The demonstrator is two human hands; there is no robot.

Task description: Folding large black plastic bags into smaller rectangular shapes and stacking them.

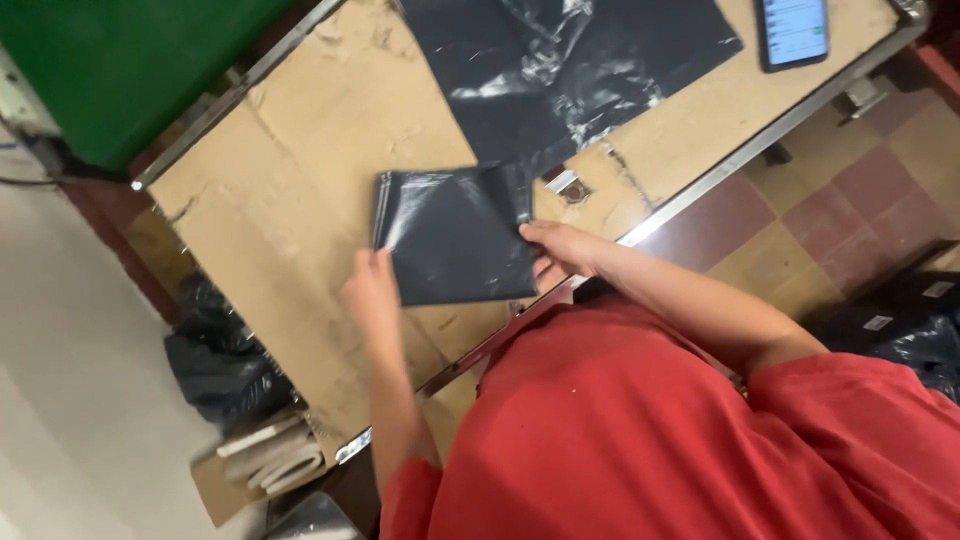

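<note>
Now my left hand (372, 292) pinches near edge of folded black bag (455, 235), right hand (562, 250) clamps far edge, likely squaring fold. Bag lies mid-bench (300, 200); loose black sheet (560, 70) beyond it.

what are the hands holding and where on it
A folded black plastic bag: left hand at its lower left corner, right hand at its right edge.
</note>
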